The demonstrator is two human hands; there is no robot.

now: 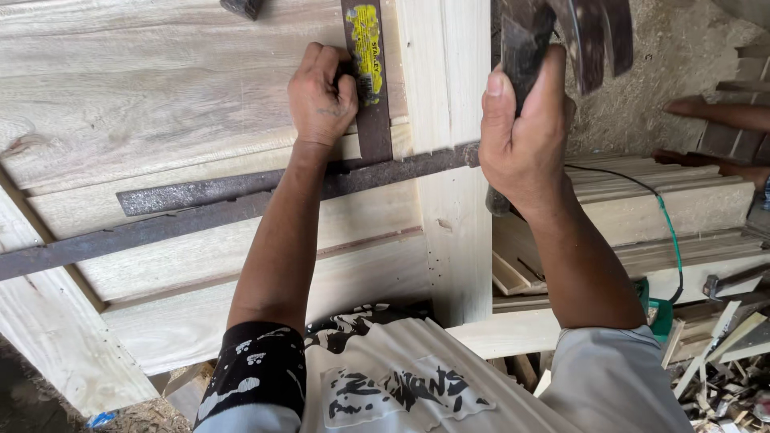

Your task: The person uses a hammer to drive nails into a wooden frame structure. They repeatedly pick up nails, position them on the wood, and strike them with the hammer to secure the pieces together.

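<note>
**Left hand steadies a steel square on a wooden panel; right hand lifts a claw hammer**

The left hand [322, 95] lies on a pale wooden panel [160, 96], with its fingers curled and pressed against the left edge of a rusty steel square [374, 96]. The blade of the square under this hand carries a yellow label, and its long axis runs up and down in the view, from the top edge of the frame down to the corner of the square, just below and to the right of the hand. From that corner a second, longer arm of the square goes to the left and slightly down, across the panel, and passes under the left wrist.

A long rusty metal bar [200, 220] lies just below this arm. It slopes from the left edge of the panel up toward the right, over an upright pale plank [453, 240], and ends near the right hand.

The right hand [525, 132] is closed in a fist around the handle of a claw hammer [561, 36]. The hammer is held off the wood, beside the right edge of the plank. Its handle points up, and the dark head with the claw sits at the top edge of the frame, above the fingers.

On the right, behind the right forearm, there are stacked boards [666, 200] with a thin green and black cable [667, 220] over them.
</note>
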